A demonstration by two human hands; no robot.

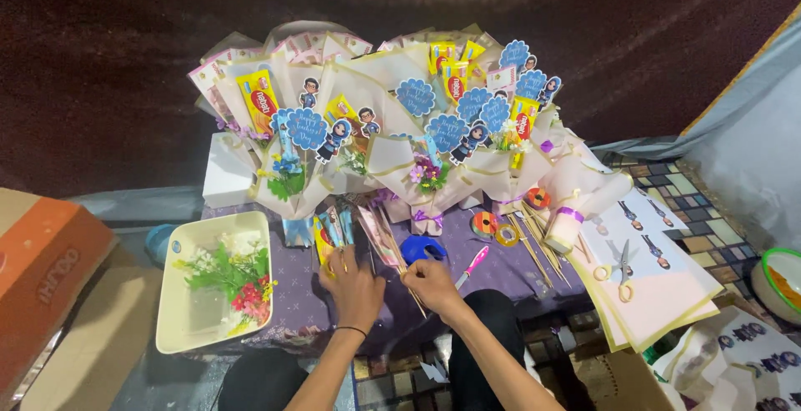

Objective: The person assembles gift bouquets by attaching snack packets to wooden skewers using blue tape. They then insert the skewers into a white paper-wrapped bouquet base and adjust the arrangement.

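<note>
Left hand [350,282] grips a yellow snack packet [324,248]; right hand [430,282] pinches a wooden skewer [415,298] beside the blue tape dispenser [423,250].

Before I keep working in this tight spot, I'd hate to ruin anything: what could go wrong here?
Your right hand works among thin wooden skewers; a point could prick you. The pink craft knife lies just beside that hand, easy to brush. Your left hand sits close under the finished bouquets, so a sudden lift might knock their toppers.
</note>
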